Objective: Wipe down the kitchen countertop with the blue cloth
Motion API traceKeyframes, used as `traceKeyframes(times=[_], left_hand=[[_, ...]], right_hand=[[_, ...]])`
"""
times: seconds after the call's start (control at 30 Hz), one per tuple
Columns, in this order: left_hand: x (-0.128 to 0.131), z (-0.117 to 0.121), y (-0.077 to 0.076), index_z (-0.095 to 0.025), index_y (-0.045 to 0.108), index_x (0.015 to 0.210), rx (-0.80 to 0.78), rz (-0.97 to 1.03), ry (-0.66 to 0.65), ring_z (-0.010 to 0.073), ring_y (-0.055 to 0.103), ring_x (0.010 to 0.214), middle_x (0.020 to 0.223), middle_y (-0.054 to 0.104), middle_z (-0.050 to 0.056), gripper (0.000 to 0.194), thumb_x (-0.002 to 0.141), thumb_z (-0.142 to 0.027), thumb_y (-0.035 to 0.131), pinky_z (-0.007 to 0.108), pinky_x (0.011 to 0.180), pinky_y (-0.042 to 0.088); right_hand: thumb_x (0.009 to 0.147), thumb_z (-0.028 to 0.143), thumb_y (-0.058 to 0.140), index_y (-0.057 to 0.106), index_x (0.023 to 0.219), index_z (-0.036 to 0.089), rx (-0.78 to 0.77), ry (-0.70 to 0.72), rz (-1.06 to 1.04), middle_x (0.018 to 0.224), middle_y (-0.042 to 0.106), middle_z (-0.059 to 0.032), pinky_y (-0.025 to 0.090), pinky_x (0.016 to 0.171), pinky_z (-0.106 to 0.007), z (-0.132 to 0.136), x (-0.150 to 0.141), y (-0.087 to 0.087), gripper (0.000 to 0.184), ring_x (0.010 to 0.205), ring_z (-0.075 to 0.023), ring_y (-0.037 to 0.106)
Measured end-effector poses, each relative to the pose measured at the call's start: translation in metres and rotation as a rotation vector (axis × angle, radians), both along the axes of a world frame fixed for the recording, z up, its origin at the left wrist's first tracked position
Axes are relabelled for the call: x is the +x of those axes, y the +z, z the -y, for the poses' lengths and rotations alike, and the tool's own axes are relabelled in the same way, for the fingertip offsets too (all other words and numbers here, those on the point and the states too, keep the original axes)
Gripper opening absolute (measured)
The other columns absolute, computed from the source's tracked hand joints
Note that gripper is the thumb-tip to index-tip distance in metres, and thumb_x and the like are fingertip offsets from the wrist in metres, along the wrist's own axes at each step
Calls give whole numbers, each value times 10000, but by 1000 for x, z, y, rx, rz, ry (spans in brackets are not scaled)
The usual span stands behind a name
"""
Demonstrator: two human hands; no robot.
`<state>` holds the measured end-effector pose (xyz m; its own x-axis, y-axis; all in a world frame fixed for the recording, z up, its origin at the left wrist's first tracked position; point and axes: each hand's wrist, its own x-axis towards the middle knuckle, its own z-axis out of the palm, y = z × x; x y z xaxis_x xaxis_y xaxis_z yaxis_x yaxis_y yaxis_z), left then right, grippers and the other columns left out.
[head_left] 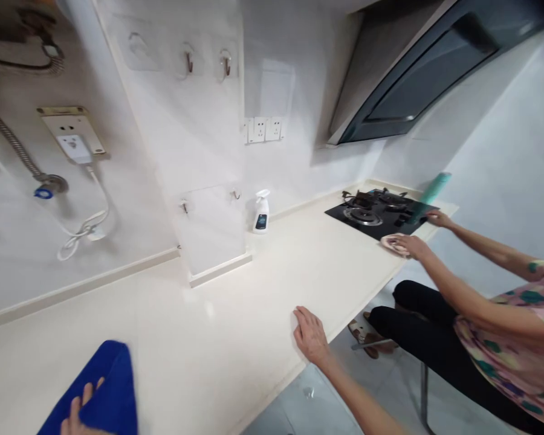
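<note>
My left hand (pixel 78 415) is at the bottom left corner, its fingers gripping a blue cloth (pixel 104 386) that lies on the cream countertop (pixel 217 326). My right hand (pixel 310 334) rests flat near the counter's front edge, fingers stretched out, holding nothing. Further right, another person in a floral top (pixel 517 338) leans over the counter. One of their hands presses a pale cloth (pixel 392 243) beside the black gas hob (pixel 376 211). Their other hand holds a teal bottle (pixel 430 194) over the hob.
A white spray bottle (pixel 261 211) stands at the back of the counter against the wall. Wall sockets (pixel 263 128), hooks (pixel 225 62) and a range hood (pixel 417 78) are above. A plugged cable (pixel 88 226) and a metal hose (pixel 16 148) hang on the left wall.
</note>
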<state>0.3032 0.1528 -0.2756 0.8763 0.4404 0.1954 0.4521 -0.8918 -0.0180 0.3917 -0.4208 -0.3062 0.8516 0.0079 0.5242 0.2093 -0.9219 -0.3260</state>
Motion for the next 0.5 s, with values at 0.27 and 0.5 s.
traceKeyframes(times=[0.27, 0.5], left_hand=[[-70, 68, 8, -132, 170, 1563, 24, 76, -363, 286, 105, 1557, 1611, 342, 183, 682, 909, -192, 354, 526, 1248, 218], [-54, 148, 8, -232, 126, 1572, 21, 158, -529, 246, 228, 1532, 1617, 362, 108, 701, 927, -174, 395, 488, 1252, 222]], right_hand=[[916, 184, 414, 512, 1321, 161, -183, -40, -18, 1378, 561, -135, 397, 1047, -438, 4, -6, -5, 417, 1269, -250, 506], [916, 192, 412, 516, 1285, 168, -229, -48, -21, 1361, 579, -127, 396, 1024, -423, 3, -6, -2, 384, 1252, -242, 528]])
